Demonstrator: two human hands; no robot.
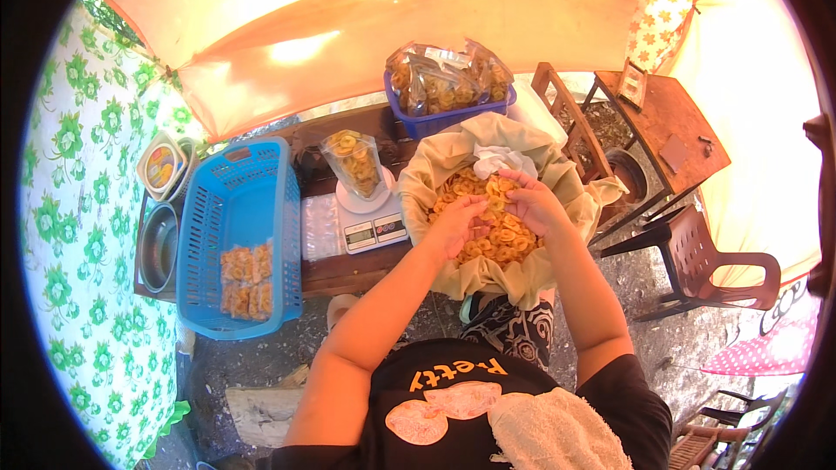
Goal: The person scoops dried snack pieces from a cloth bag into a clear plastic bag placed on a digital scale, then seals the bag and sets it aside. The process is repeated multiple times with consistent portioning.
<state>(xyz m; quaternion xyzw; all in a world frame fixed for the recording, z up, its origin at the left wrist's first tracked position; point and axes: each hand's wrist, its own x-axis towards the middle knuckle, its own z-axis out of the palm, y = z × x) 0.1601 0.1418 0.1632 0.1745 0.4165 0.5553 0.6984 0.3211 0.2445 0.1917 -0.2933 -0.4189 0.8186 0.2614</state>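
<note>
Both hands are over a heap of fried banana chips (501, 248) lying in a container lined with beige cloth (444, 152). My left hand (461, 224) is above the left side of the heap, its fingers curled in; what they hold, if anything, is hidden. My right hand (533, 202) has its thumb and fingers closed around yellow chips at the heap's far side. A crumpled white plastic bag (505, 159) rests just beyond the fingertips. To the left, a clear pouch of chips (353, 161) stands upright on a white digital kitchen scale (376, 232).
Left of the scale lie flat clear pouches (321, 228). Farther left, a blue basket (235, 157) holds several small filled packs (247, 281). A dark blue tray (427, 126) of filled bags stands at the back. On the right are a wooden table (675, 130) and a brown chair (710, 257).
</note>
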